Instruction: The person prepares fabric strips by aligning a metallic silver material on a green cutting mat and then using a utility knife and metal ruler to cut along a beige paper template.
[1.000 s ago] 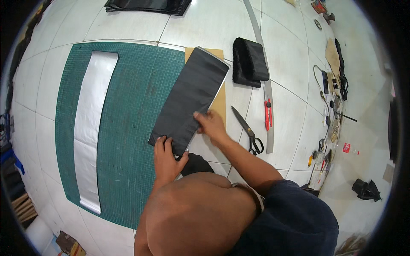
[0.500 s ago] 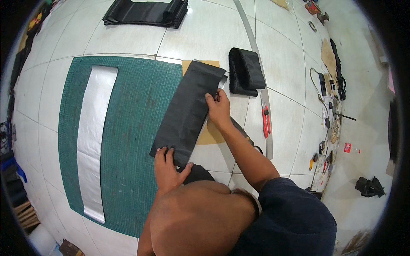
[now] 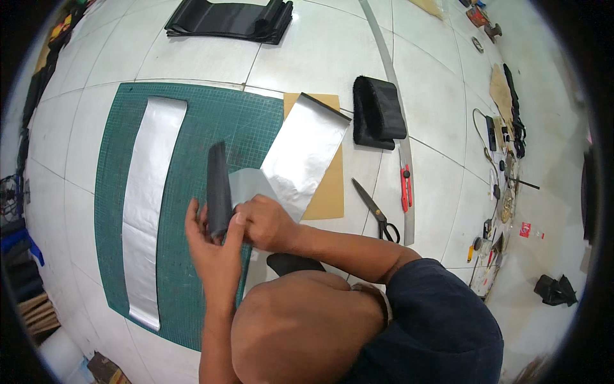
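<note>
Black sheet [image 3: 219, 189], flat over the brown board [image 3: 329, 195] half a second ago, is now curled above the green mat [image 3: 185, 256], silver sheet [image 3: 307, 144] exposed. Left hand [image 3: 215, 256] clamps black sheet; right hand [image 3: 272, 222] bunched at its edge, can't tell if gripping.

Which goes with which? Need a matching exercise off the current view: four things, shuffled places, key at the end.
Things:
1. Scissors
2. Long silver strip
3. Red utility knife
4. Black sheet

Places:
A. Lying on the metal ruler
B. Held in the left hand
C. Lying on the white floor tiles
D. Lying on the green mat

Pairs: 1-C, 2-D, 3-A, 4-B
</note>
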Tool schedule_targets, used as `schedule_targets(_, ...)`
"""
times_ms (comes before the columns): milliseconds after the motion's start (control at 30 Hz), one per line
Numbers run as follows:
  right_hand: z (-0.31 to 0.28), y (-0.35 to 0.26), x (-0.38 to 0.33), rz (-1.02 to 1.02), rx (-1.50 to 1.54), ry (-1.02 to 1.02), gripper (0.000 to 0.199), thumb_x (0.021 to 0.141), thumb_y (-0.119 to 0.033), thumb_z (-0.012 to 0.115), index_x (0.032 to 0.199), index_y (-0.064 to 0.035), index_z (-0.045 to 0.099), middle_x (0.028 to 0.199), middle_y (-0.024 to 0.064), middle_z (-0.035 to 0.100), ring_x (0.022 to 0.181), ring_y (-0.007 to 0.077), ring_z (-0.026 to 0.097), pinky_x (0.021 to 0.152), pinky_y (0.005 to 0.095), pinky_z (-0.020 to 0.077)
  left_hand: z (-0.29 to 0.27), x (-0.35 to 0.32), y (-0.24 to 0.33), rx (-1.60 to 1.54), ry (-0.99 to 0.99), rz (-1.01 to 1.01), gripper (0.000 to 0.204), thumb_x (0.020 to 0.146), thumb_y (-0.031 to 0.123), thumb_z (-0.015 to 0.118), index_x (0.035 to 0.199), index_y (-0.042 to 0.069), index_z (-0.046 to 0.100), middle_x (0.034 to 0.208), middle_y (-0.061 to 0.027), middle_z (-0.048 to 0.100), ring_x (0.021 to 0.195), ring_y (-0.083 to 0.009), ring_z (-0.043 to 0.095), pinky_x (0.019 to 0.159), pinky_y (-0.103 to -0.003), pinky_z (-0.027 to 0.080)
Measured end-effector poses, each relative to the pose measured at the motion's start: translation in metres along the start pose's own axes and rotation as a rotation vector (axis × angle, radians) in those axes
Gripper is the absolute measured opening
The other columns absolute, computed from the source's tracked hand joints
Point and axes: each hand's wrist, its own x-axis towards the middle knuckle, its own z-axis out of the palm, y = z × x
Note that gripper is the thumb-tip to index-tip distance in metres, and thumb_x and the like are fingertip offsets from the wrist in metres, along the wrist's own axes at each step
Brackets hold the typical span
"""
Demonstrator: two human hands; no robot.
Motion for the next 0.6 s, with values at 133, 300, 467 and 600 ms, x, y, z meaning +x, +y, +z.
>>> schedule_targets(133, 0.024, -0.013, -0.014, -0.177, 0.05, 0.048, 0.008, 0.077, -0.011, 0.067, 0.082, -0.0043, 0.065, 0.076, 0.0056, 0.059, 0.072, 0.0234, 0.058, 0.064, 0.0375, 0.0428, -0.016, -0.015, -0.018, 0.097, 0.097, -0.04, 0.081, 0.086, 0.019, 0.076, 0.146, -0.008, 0.03, 0.133, -0.0252, 0.05, 0.121, -0.0291, 0.053, 0.1, -0.038, 0.045)
schedule_targets(300, 0.037, -0.023, -0.029, -0.26, 0.0, -0.154, 0.007, 0.077, -0.01, 0.066, 0.082, -0.0048, 0.065, 0.081, 0.0041, 0.057, 0.073, 0.019, 0.056, 0.065, 0.0334, 0.0404, -0.034, -0.023, -0.049, 0.231, 0.131, 0.011, 0.061, 0.088, 0.015, 0.072, 0.138, -0.009, 0.045, 0.121, -0.0198, 0.06, 0.111, -0.0249, 0.06, 0.094, -0.036, 0.048)
schedule_targets(467, 0.029, -0.038, -0.023, -0.235, 0.028, -0.198, 0.02, 0.078, -0.008, 0.064, 0.098, -0.0042, 0.067, 0.082, 0.0033, 0.056, 0.072, 0.0165, 0.055, 0.066, 0.032, 0.0398, -0.068, -0.02, -0.091, 0.009, 0.067, 0.026, 0.043, 0.092, 0.006, 0.064, 0.131, -0.009, 0.054, 0.117, -0.0189, 0.064, 0.105, -0.0237, 0.063, 0.091, -0.033, 0.05)
schedule_targets(600, 0.041, -0.046, -0.022, -0.248, 0.064, -0.266, 0.031, 0.081, -0.016, 0.068, 0.111, -0.0056, 0.066, 0.084, 0.003, 0.056, 0.073, 0.0159, 0.056, 0.067, 0.0325, 0.0406, -0.075, -0.025, -0.105, 0.007, 0.175, 0.041, 0.036, 0.093, 0.003, 0.061, 0.127, -0.01, 0.056, 0.117, -0.0186, 0.065, 0.104, -0.0234, 0.064, 0.09, -0.032, 0.051)
